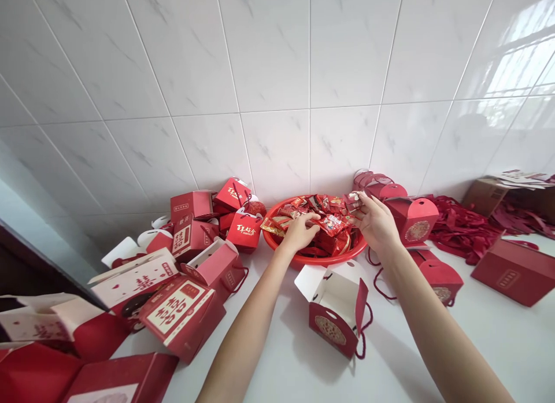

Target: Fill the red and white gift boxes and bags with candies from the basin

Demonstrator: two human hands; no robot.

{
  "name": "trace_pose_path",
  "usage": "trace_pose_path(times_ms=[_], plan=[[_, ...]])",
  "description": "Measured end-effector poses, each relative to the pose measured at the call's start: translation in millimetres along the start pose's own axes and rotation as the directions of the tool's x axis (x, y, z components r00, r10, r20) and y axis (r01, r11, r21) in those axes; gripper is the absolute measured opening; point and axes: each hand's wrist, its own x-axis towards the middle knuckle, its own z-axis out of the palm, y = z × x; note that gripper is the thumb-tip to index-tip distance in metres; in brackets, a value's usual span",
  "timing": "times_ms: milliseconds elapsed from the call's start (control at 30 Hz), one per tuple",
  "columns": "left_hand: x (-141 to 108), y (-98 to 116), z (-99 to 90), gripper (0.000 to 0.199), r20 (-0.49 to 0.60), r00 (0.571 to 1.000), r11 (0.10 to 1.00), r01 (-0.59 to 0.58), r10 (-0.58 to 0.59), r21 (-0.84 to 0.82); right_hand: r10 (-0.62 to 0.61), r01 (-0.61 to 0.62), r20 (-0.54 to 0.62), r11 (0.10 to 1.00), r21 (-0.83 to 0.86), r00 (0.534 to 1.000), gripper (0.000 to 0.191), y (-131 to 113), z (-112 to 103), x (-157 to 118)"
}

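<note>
A red plastic basin (314,261) against the wall holds many wrapped candies (333,244), mostly red. My left hand (301,232) reaches into its left side, fingers bent together at the edge of a shiny red candy packet (333,224); its grip is partly hidden. Over the basin's right rim, my right hand (376,222) pinches a small dark red wrapped candy (353,202) between thumb and fingers. In front of the basin, between my forearms, stands an open red gift box (333,325) with a white inside, a round gold emblem and a dark red cord handle. I see nothing inside it.
Red gift boxes (186,316) crowd the left, several standing open. More closed boxes (414,221) stand right of the basin, by a heap of dark red ribbons (459,229). A cardboard carton (483,196) and another red box (514,270) sit farther right. A tiled wall (277,56) bounds the white tabletop (277,362).
</note>
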Motion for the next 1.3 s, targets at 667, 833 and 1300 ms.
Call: trace_pose_path(times_ms=[667, 833, 1300], plan=[[-3.9, 18.7, -25.8, 0.021, -0.253, 0.950, 0.868, -0.278, 0.183, -0.412, 0.098, 0.285, 0.552, 0.775, -0.564, 0.828, 0.034, -51.6, 8.0, -41.1], [-17.8, 36.9, -48.8, 0.024, -0.200, 0.959, 0.893, -0.263, 0.200, -0.366, 0.329, 0.395, 0.665, 0.600, -0.696, 0.671, 0.025, -67.9, 13.1, -60.0], [-45.4, 61.3, -65.1, 0.020, -0.009, 0.946, 0.836, -0.290, 0.323, -0.466, 0.124, 0.372, 0.581, 0.657, -0.656, 0.805, 0.032, -58.4, 10.4, -55.0]])
